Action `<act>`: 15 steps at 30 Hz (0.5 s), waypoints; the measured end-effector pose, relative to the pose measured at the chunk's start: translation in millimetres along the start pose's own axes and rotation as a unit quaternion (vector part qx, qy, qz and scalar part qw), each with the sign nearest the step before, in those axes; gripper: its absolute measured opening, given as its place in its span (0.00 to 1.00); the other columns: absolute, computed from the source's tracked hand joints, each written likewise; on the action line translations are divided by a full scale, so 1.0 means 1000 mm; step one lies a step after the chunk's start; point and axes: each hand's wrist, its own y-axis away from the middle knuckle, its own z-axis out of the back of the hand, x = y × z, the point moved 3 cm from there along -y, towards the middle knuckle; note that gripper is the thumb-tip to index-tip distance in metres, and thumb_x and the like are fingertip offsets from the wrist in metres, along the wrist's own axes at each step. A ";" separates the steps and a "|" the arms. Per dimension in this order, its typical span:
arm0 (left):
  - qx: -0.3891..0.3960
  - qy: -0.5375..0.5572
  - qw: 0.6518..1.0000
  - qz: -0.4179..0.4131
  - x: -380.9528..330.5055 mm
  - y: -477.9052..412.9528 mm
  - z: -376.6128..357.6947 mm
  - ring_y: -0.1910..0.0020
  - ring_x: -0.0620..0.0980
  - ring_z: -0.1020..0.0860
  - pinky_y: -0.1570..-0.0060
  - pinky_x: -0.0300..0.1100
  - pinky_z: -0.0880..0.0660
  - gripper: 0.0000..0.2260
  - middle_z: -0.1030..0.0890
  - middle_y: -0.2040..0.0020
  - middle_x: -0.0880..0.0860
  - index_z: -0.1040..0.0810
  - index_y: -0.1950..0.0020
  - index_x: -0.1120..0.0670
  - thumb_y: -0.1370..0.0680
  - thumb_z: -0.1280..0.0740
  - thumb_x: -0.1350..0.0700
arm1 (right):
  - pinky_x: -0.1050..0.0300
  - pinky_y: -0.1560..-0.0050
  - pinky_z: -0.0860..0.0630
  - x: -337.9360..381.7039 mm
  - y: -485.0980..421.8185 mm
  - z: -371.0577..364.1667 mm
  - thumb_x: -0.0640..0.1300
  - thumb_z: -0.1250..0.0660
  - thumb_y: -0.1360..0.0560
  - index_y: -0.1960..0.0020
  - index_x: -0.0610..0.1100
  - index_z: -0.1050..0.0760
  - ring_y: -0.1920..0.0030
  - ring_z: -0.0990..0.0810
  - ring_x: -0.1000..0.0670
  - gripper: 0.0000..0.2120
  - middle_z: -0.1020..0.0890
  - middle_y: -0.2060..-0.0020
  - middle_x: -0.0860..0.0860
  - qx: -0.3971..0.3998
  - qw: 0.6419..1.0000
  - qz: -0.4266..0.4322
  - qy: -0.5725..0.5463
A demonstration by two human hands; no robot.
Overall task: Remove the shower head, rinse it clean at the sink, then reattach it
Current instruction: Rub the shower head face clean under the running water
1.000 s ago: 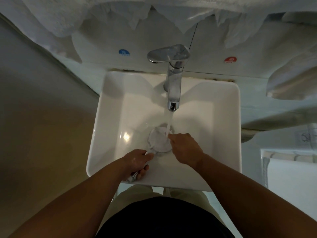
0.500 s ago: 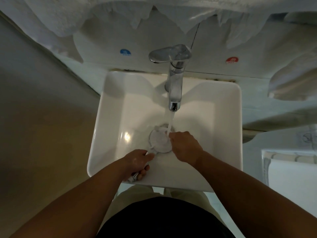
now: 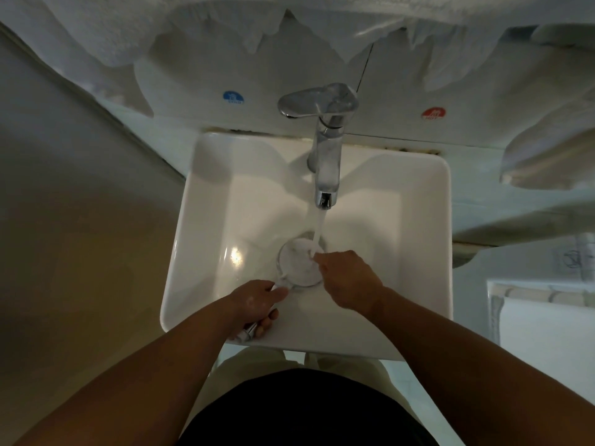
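Shower head [image 3: 297, 263]: round face turned up, low in the basin over the drain; the stream lands on its far right edge; its chrome handle runs back toward the person's left
Left hand [image 3: 257, 305]: fingers closed around the handle of the shower head; the chrome end sticks out below the fist near the sink's front rim
Right hand [image 3: 346, 280]: fingers bunched and curled, fingertips touching the right edge of the shower head's face where the water hits; it grips nothing that can be made out
Water [image 3: 317, 230]: a steady white stream falling from the spout to the shower head
Tap [image 3: 325, 149]: chrome mixer at the back centre of the sink; its lever points left
Sink [image 3: 206, 220]: white square basin; a bright glint on its left inner wall
Stickers: blue sticker [image 3: 233, 97] on the wall left of the tap; red sticker [image 3: 433, 113] to its right
Towels [image 3: 96, 30]: white cloth hanging across the top; more folded at the right
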 end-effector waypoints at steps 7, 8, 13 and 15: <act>0.007 0.005 1.000 0.002 0.001 -0.001 0.000 0.77 0.49 0.30 0.77 0.39 0.32 0.14 0.23 0.68 0.54 0.23 0.44 0.59 0.17 0.37 0.49 | 0.46 0.41 0.20 -0.004 0.004 -0.005 0.47 0.43 0.17 0.23 0.58 0.34 0.42 0.18 0.40 0.22 0.20 0.35 0.42 -0.010 0.999 -0.001 -0.030; 0.007 0.004 1.000 0.002 0.001 -0.002 0.001 0.77 0.50 0.30 0.77 0.39 0.32 0.14 0.23 0.68 0.54 0.23 0.44 0.59 0.17 0.37 0.49 | 0.45 0.38 0.21 0.002 0.009 -0.012 0.47 0.44 0.16 0.23 0.57 0.35 0.39 0.19 0.40 0.22 0.22 0.32 0.42 0.011 0.999 0.020 -0.038; 0.008 0.005 1.000 0.000 0.001 -0.004 0.001 0.77 0.49 0.30 0.77 0.38 0.32 0.14 0.23 0.68 0.54 0.23 0.43 0.59 0.17 0.37 0.49 | 0.48 0.43 0.21 -0.017 0.009 -0.008 0.46 0.44 0.17 0.22 0.60 0.36 0.42 0.19 0.41 0.24 0.20 0.35 0.43 -0.051 0.997 -0.043 -0.035; 0.009 0.003 1.000 0.000 0.001 -0.003 0.001 0.78 0.49 0.29 0.78 0.38 0.32 0.15 0.23 0.67 0.55 0.23 0.43 0.60 0.17 0.37 0.48 | 0.47 0.40 0.21 0.000 0.021 -0.017 0.46 0.45 0.16 0.22 0.57 0.36 0.41 0.18 0.41 0.23 0.21 0.33 0.41 -0.020 0.999 -0.009 -0.045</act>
